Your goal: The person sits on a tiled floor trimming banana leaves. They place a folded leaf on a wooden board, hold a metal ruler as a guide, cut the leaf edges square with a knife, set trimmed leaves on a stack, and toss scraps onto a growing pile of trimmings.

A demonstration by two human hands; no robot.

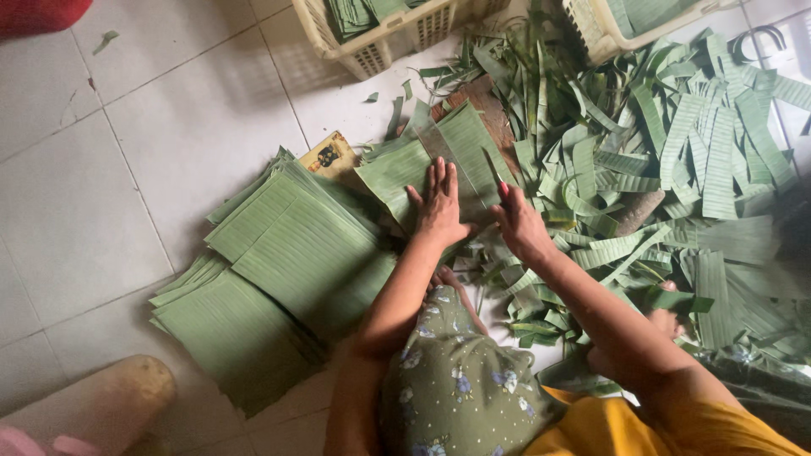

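Pale floor tiles (pixel 127 169) carry stacks of cut leaf sheets (pixel 287 253) at left and a heap of green trimmings (pixel 676 160) at right. Two cream baskets (pixel 380 38) at the far edge hold folded leaves. Bare floor lies far left. The left hand (pixel 439 211) presses flat on a leaf piece (pixel 439 156); the right hand (pixel 519 224) grips a knife (pixel 494 173) against it.

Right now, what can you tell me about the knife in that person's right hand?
The knife has a thin, dark, narrow blade and a red handle, mostly hidden in the right hand. It points away from the person, its blade lying against the green leaf pieces that the left hand presses flat.
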